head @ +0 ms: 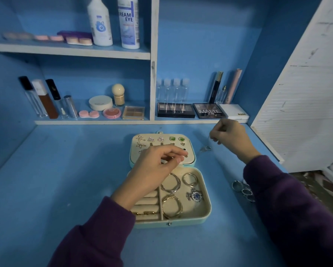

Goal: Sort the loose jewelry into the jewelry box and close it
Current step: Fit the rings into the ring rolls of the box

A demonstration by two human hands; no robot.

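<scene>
Jewelry box under left hand pinching gold piece; right hand beside, pinching chain.

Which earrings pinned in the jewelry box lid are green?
The pair at the top right of the lid; the starfish earrings and triangle earrings left of it are pale.

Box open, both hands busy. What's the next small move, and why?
Probably seat the small gold piece pinched by the left hand into the lid panel just beneath it. The right hand holds a chain dangling beside the jewelry box, and rings lie loose on the table, so those follow.
</scene>
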